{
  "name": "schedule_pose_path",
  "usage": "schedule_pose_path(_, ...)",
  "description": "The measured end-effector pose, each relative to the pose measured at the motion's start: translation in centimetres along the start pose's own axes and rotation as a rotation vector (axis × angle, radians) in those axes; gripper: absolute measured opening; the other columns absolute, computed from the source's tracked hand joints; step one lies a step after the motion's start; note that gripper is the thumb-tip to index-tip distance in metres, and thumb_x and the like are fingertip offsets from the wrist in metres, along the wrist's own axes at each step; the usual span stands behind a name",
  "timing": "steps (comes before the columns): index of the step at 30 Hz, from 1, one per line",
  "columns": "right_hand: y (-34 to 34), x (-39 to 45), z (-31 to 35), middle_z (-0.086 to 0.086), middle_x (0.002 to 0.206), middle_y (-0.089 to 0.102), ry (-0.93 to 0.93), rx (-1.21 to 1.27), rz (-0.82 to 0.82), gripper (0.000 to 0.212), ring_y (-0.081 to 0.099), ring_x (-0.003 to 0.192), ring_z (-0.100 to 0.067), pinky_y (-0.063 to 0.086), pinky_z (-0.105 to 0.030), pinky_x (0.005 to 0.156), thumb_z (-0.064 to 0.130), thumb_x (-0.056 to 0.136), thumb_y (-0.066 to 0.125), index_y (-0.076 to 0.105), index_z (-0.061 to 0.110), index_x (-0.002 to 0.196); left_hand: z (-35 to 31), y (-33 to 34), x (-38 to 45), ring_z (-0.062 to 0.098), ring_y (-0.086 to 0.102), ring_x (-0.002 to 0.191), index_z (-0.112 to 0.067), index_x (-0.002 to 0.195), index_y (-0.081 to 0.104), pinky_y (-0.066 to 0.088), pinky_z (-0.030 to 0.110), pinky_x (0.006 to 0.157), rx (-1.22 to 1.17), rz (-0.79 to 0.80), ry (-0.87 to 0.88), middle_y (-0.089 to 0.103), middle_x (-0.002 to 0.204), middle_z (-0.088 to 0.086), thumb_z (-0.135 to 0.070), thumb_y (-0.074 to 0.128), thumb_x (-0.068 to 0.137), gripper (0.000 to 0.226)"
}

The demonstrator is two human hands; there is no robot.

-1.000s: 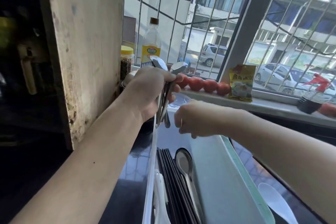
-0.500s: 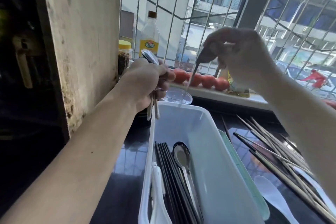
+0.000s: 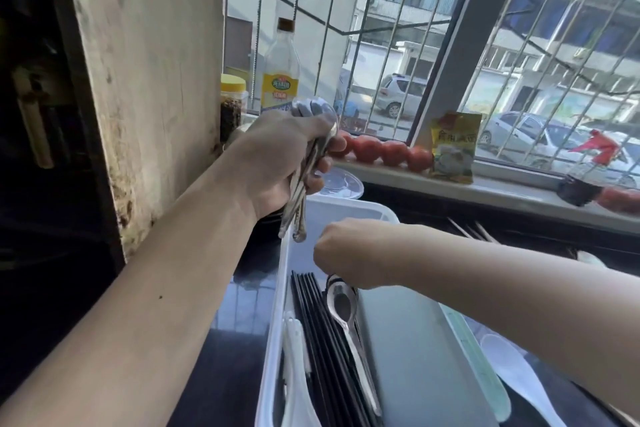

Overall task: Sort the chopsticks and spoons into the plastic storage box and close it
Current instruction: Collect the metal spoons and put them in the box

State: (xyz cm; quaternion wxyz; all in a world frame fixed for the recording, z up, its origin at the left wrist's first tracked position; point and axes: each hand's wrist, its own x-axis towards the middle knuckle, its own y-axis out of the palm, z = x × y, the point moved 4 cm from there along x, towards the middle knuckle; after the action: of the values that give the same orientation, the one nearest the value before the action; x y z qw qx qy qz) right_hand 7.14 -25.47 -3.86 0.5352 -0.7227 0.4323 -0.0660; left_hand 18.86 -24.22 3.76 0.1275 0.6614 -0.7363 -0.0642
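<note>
My left hand [image 3: 284, 159] grips a bundle of metal spoons [image 3: 313, 109] upright over the far left corner of the white plastic storage box [image 3: 346, 206], bowls up and handles hanging down. My right hand [image 3: 341, 251] is low inside the box with its fingers curled downward. The bowl of a metal spoon [image 3: 330, 280] shows just under it; the fingertips are hidden. Another metal spoon [image 3: 341, 305] lies beside a row of black chopsticks [image 3: 318, 340]. A white plastic spoon [image 3: 294, 357] lies along the box's left wall.
Loose chopsticks [image 3: 467, 232] and a white plastic spoon [image 3: 509, 367] lie on the dark counter right of the box, next to a pale green lid [image 3: 474, 350]. A tall board [image 3: 149, 80] leans at left. Bottle [image 3: 280, 73], jar [image 3: 232, 104], tomatoes [image 3: 381, 152] and a packet [image 3: 453, 146] line the windowsill.
My right hand, raised half a second ago with one spoon hanging from it, has come down into the box. A second spoon bowl now shows there. My left hand has hardly moved.
</note>
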Motion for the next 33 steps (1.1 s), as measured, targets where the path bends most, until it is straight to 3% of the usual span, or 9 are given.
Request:
schedule_pose_path(6,-3.5,-3.8,-4.7,0.001,0.097,0.073,0.252,0.269,-0.336,0.018,0.068,0.083,-0.022,0.059,-0.039,0.079,0.014,0.094,0.059,0.075,0.021,0.098,0.0,0.0,0.0,0.013,0.054,0.054,-0.006,0.107,0.065,0.039,0.023,0.043,0.016,-0.006,0.027,0.073,0.084,0.008,-0.022,0.06,0.103,0.017)
schedule_pose_path(9,-5.4,-6.8,-7.4,-0.003,0.094,0.075,0.371,1.132,-0.691,0.018,0.067,0.062,-0.015,0.059,-0.033,0.062,0.025,0.103,0.057,0.072,0.017,0.098,0.0,0.3,-0.2,0.012,0.056,0.054,-0.004,0.113,0.065,0.042,0.023,0.045,0.039,0.034,0.041,0.074,0.084,0.008,-0.025,0.061,0.102,0.024)
schedule_pose_path(12,-5.8,-7.4,-7.1,-0.008,0.096,0.074,0.168,1.795,-0.62,0.025,0.061,0.063,-0.019,0.051,-0.033,0.063,0.032,0.101,0.056,0.069,0.011,0.105,-0.1,0.9,-0.7,0.014,0.058,0.053,-0.002,0.114,0.067,0.043,0.024,0.046,0.038,0.097,0.052,0.074,0.079,0.006,-0.025,0.061,0.1,0.027)
schedule_pose_path(16,-6.9,-7.8,-6.7,-0.007,0.076,0.066,-0.01,2.035,-0.681,0.015,0.057,0.06,-0.013,0.05,-0.022,0.058,0.012,0.092,0.064,0.068,0.004,0.104,-0.6,1.0,-1.0,0.019,0.063,0.053,-0.002,0.111,0.064,0.047,0.03,0.054,0.051,0.14,0.061,0.071,0.073,0.006,-0.027,0.058,0.101,0.028)
schedule_pose_path(21,-8.0,-9.0,-7.8,-0.009,0.089,0.07,-0.036,1.658,-0.853,0.054,0.068,0.073,-0.025,0.059,-0.036,0.072,0.005,0.08,0.077,0.058,0.013,0.131,-0.6,0.3,-0.6,0.011,0.042,0.04,-0.008,0.116,0.052,0.037,0.022,0.04,-0.019,0.174,0.039,0.057,0.062,0.002,-0.026,0.055,0.104,0.022)
schedule_pose_path(25,-8.4,-9.1,-8.2,-0.003,0.108,0.058,0.189,1.012,-0.997,0.042,0.069,0.081,-0.017,0.062,-0.04,0.078,0.005,0.087,0.075,0.069,0.029,0.12,-0.6,0.2,-0.5,0.007,0.037,0.038,-0.014,0.084,0.055,0.031,0.019,0.039,-0.084,0.317,0.04,0.052,0.064,-0.001,-0.027,0.051,0.105,0.025)
schedule_pose_path(28,-8.7,-9.1,-8.0,-0.004,0.11,0.066,0.059,1.026,-1.151,0.018,0.068,0.089,-0.017,0.062,-0.033,0.076,0.008,0.089,0.074,0.076,0.02,0.102,-0.9,0.8,-1.3,0.011,0.053,0.043,-0.015,0.086,0.059,0.038,0.018,0.041,-0.082,0.326,-0.003,0.062,0.067,0.002,-0.031,0.053,0.103,0.025)
schedule_pose_path(31,-9.2,-9.7,-8.7,0.003,0.094,0.075,0.06,1.096,-1.303,0.019,0.07,0.077,-0.015,0.062,-0.035,0.064,0.005,0.097,0.063,0.074,0.021,0.096,-0.7,0.2,-0.9,0.019,0.068,0.056,-0.012,0.09,0.06,0.049,0.024,0.044,0.025,0.086,0.028,0.07,0.071,0.005,-0.033,0.051,0.106,0.028)
schedule_pose_path(33,-9.1,-9.7,-9.0,0.007,0.084,0.074,0.115,1.159,-1.111,0.02,0.066,0.066,-0.013,0.06,-0.03,0.06,0.006,0.101,0.056,0.071,0.019,0.098,-0.7,-1.0,-0.4,0.012,0.05,0.04,-0.012,0.088,0.056,0.037,0.02,0.039,0.114,-0.128,0.113,0.053,0.054,-0.001,-0.029,0.05,0.108,0.027)
